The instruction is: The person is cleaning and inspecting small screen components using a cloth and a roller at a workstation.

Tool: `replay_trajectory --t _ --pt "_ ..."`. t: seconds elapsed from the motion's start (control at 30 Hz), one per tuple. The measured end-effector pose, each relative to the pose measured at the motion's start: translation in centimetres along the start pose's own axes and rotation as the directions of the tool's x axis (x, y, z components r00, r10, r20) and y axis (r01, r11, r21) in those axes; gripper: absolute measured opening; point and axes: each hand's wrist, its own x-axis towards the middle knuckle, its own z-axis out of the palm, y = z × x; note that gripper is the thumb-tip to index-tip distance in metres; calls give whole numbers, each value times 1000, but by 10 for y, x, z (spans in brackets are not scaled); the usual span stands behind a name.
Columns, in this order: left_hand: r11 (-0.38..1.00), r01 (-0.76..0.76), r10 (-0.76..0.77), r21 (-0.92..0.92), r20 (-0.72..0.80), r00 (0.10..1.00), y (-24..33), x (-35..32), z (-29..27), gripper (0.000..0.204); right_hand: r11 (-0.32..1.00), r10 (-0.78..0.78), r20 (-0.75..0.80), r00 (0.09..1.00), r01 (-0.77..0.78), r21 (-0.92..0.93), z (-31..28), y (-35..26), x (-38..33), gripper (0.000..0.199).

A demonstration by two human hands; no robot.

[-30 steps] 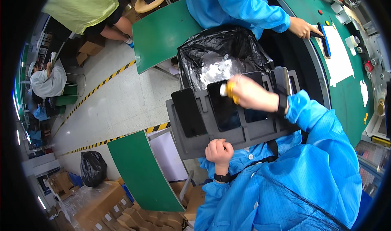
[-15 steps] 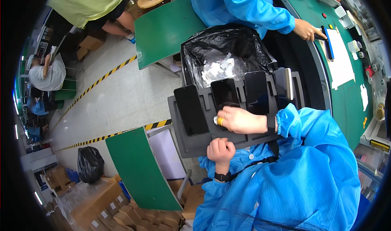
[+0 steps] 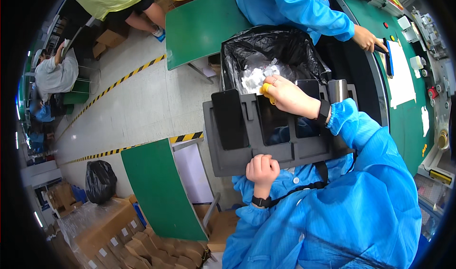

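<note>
A dark grey slotted tray point(image 3: 228, 162) lies before me, holding several phones. A black phone point(image 3: 230, 122) sits in its left slot, a second dark phone point(image 3: 275, 124) beside it. Further right are a third dark phone point(image 3: 307, 127), partly under my wrist, and a silver-faced phone point(image 3: 337, 90). My right hand point(image 3: 292, 97), with yellow finger covers point(image 3: 268, 91), is pinched above the second phone's far end; what it pinches blends into the white scraps behind. At the tray's near edge, my left hand point(image 3: 262, 169) has its fingers curled over the rim.
A black-bagged bin point(image 3: 237, 48) with white and clear scraps point(image 3: 259, 76) stands just beyond the tray. Green tables point(image 3: 202, 27) flank the aisle. At the right workbench point(image 3: 406, 122), a co-worker's hand point(image 3: 365, 38) touches a blue-edged device. Cardboard boxes point(image 3: 102, 235) fill the lower left.
My right hand has moved away from me, from the near part of the second phone to its far end by the bin. My left hand stays at the tray's near edge.
</note>
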Motion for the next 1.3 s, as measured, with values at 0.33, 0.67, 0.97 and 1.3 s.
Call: replay_trajectory --t 0.33,0.67,0.97,1.3 --pt "983 116 -104 -140 86 991 -6 -2 -10 9 969 -193 -44 980 198 148 -4 -48 27 15" --pt "997 47 -45 -55 39 998 -7 -4 -4 6 996 -46 -203 978 59 61 27 -12 70 23" --pt "998 35 -33 -52 47 998 -8 -6 -2 4 989 -85 -136 987 99 106 28 -17 81 16" --pt "993 73 -65 -97 82 995 -8 -4 -6 7 988 -151 46 987 151 13 42 -50 91 23"
